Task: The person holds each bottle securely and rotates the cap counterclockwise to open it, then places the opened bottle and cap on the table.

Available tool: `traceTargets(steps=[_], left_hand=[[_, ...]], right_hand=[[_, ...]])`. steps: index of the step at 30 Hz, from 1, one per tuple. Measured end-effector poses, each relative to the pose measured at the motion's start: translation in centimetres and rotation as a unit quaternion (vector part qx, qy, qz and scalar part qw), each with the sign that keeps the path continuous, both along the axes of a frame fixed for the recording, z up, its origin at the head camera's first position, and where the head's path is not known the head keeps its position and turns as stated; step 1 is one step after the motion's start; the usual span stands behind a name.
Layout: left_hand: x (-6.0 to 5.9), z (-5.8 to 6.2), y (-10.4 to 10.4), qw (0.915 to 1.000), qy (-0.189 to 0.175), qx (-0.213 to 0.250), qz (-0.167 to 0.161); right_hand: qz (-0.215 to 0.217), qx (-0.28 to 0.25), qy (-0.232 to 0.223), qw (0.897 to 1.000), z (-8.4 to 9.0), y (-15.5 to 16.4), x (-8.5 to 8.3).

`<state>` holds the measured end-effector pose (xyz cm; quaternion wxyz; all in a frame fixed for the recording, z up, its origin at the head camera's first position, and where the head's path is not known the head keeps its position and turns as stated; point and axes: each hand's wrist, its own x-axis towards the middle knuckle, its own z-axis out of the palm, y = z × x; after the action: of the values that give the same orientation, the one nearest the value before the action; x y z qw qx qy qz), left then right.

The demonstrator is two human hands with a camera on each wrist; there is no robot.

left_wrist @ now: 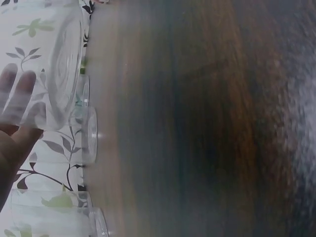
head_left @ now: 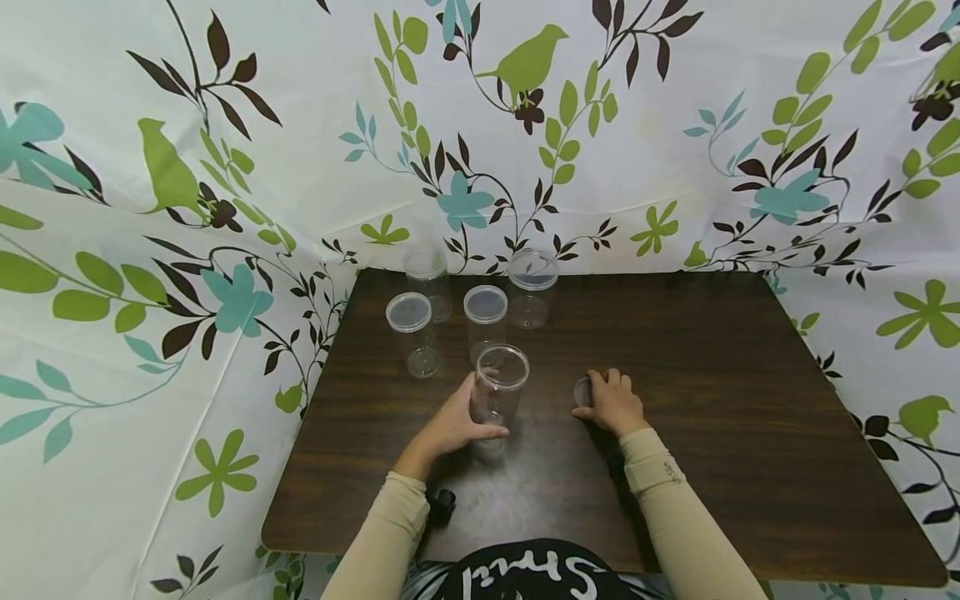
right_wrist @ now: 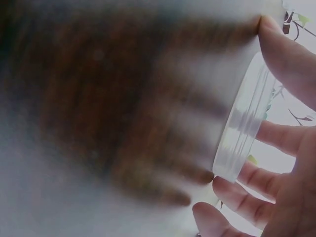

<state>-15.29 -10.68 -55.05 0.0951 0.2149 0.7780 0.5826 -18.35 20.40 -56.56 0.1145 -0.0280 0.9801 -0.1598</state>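
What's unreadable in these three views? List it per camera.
- Head: the clear round plastic lid is mostly hidden under the right hand; the grip cannot be read.
- Head: the black object by the left sleeve is too small to identify.
- Left wrist: the dark wooden table is blurred; the open clear plastic jar in the left hand is cut off by the edge.
- Right wrist: everything behind the lid is blurred.

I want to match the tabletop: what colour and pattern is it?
The table is dark brown with a wood grain, clearest in the head view.
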Motion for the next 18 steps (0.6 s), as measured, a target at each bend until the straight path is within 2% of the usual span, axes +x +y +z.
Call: traceTargets(steps=[6,14,18], left_hand=[[-0.4,-0.2,1.2,0.9992,0.033,-0.017,0.016],[-1.2,-0.4,3.0,0.9989,0.034,0.0,0.031],[-1.6,-0.9,3.6,0.9987,0.043,-0.012,0.024]], right_hand=[[0.005,0.013,0.01,1.0,0.1,0.2,0.0],[0.01,0.022,0.026,0.999,0.0,0.4,0.0],[0.007,0.023,0.02,1.0,-0.3,0.3,0.2]])
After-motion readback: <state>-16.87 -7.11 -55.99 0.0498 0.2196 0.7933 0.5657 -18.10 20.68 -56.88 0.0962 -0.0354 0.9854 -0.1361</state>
